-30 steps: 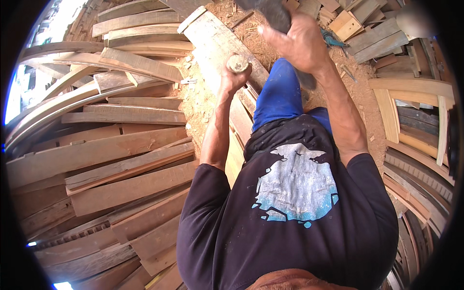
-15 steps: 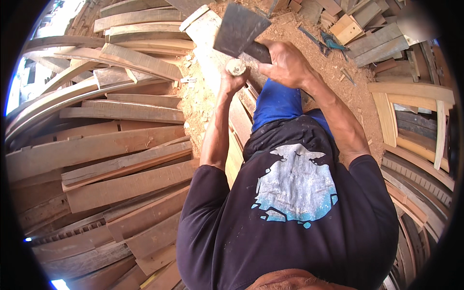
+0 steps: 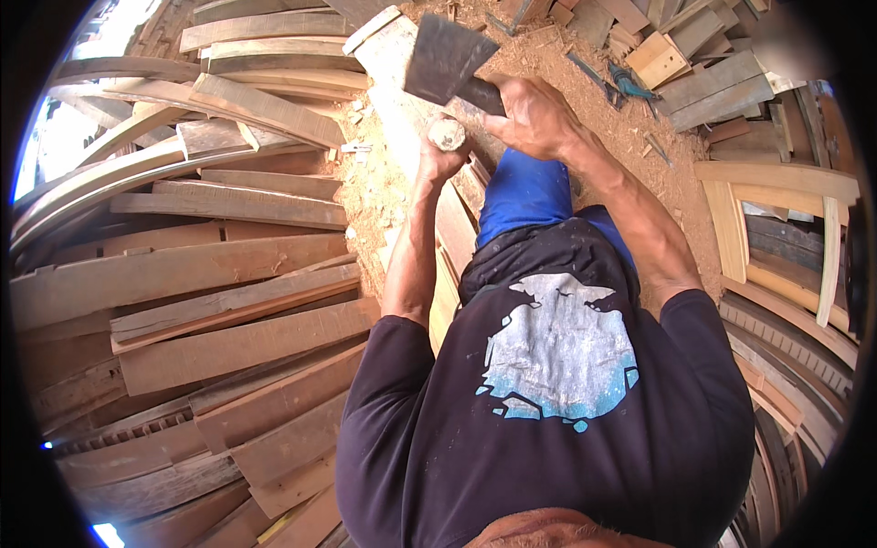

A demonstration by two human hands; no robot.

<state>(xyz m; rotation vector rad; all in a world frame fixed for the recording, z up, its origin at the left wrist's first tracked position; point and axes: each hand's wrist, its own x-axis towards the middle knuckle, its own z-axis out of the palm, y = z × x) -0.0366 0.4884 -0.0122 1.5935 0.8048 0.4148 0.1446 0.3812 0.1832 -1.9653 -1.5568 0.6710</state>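
Observation:
My left hand (image 3: 440,164) is closed round an upright wooden tool handle (image 3: 447,135), whose pale, worn round end faces up. The lower part of that tool is hidden under the fist. In my right hand (image 3: 537,119) is the dark handle of a hatchet-like tool (image 3: 449,58) with a broad, flat, dark head. This head hangs just above and beyond the wooden handle's end, over a pale, brightly lit wooden workpiece (image 3: 391,50). Whether the head touches the workpiece cannot be made out.
Stacked boards (image 3: 192,265) fill the left side, with curved wooden pieces (image 3: 247,110) farther up. Sawdust (image 3: 548,59) covers the floor ahead. A teal power tool (image 3: 630,82) lies at the upper right, near wood offcuts (image 3: 662,59). A wooden frame (image 3: 731,224) stands at the right.
My right hand and the dark head have shifted slightly left, and the head's angle has changed a little. My left hand stays round the wooden handle, nearly in place.

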